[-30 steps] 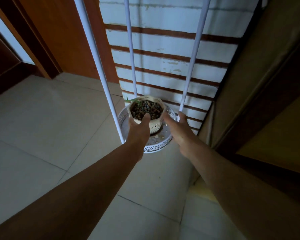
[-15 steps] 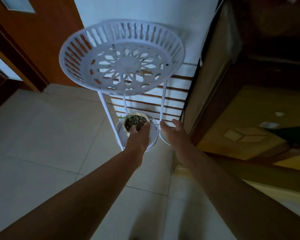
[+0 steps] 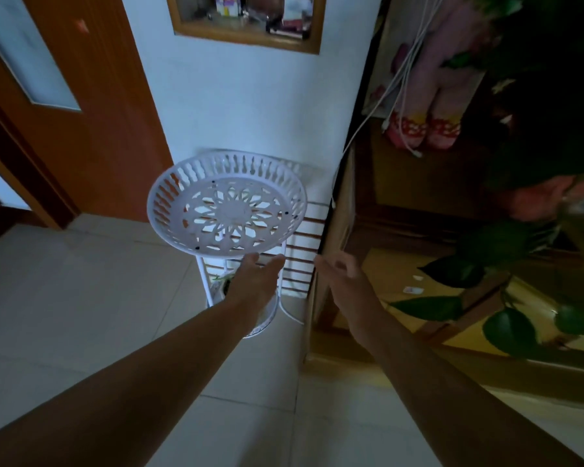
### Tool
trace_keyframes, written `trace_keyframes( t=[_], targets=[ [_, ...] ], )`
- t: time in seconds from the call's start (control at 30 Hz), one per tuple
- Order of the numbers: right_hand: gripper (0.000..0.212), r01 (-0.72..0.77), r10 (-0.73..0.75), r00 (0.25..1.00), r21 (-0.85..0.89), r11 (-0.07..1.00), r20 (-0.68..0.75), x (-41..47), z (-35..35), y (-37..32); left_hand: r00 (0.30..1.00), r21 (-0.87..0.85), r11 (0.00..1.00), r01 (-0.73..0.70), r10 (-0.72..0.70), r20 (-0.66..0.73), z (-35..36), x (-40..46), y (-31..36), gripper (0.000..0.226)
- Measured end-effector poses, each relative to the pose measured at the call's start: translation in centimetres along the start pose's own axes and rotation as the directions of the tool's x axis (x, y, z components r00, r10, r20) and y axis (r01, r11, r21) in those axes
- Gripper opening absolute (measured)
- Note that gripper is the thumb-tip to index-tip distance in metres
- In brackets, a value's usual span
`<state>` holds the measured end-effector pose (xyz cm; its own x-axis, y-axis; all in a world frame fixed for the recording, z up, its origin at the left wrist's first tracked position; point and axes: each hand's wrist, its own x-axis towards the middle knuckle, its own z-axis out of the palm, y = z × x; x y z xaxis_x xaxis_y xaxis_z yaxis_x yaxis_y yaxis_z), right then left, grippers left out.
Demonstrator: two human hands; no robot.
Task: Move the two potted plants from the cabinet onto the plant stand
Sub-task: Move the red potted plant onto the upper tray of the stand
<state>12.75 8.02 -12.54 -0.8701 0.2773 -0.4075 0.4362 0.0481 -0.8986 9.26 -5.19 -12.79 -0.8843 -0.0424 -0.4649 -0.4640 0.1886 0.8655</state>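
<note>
Now, the leafy potted plant (image 3: 506,298) sat on the cabinet (image 3: 402,274), off to your right. The white plant stand (image 3: 226,203) had its top tray bare. Your right hand (image 3: 343,276) was nearer the plant, your left hand (image 3: 253,281) farther. Both were open, holding nothing.

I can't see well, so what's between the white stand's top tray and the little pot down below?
In the head view, the left hand lies between the top tray and little pot.
</note>
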Motion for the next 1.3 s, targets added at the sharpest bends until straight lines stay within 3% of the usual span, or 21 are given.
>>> trace_keyframes(
  t=[0.4,0.8,0.87,0.97,1.07,1.2,1.3],
  targets=[
    [0.068,0.096,-0.096,0.991,-0.002,0.995,-0.096,-10.3,-4.3,-10.0,0.983,0.078,0.981,-0.177,0.172,0.07,-2.6,-10.5,9.4,0.066],
    [0.068,0.207,-0.185,0.937,0.043,0.977,-0.295,-11.4,-1.5,-18.8,0.918,0.123,0.933,-0.339,0.299,0.259,-6.9,-9.0,18.6,0.067],
    [0.055,0.254,-0.223,0.913,0.048,0.966,-0.342,-10.3,0.3,-20.3,0.898,0.118,0.925,-0.361,0.311,0.311,-8.3,-7.6,20.1,0.066],
    [0.005,0.368,-0.291,0.865,0.122,0.922,-0.41,-8.5,2.8,-21.9,0.871,0.155,0.908,-0.39,0.308,0.384,-10.6,-5.3,22.0,0.066],
    [0.01,0.402,-0.317,0.852,0.134,0.906,-0.417,-7.6,4.7,-22.9,0.839,0.197,0.885,-0.422,0.298,0.455,-11.7,-2.9,23.4,0.064],
    [0.025,0.381,-0.275,0.789,0.087,0.92,-0.55,-6.4,4.5,-23.4,0.8,0.236,0.865,-0.442,0.261,0.541,-10.6,-0.3,25.1,0.063],
    [0.017,0.35,-0.208,0.754,0.113,0.93,-0.623,-4.5,3.0,-23.7,0.764,0.256,0.841,-0.477,0.253,0.593,-8.4,0.8,26.2,0.064]
  ],
)
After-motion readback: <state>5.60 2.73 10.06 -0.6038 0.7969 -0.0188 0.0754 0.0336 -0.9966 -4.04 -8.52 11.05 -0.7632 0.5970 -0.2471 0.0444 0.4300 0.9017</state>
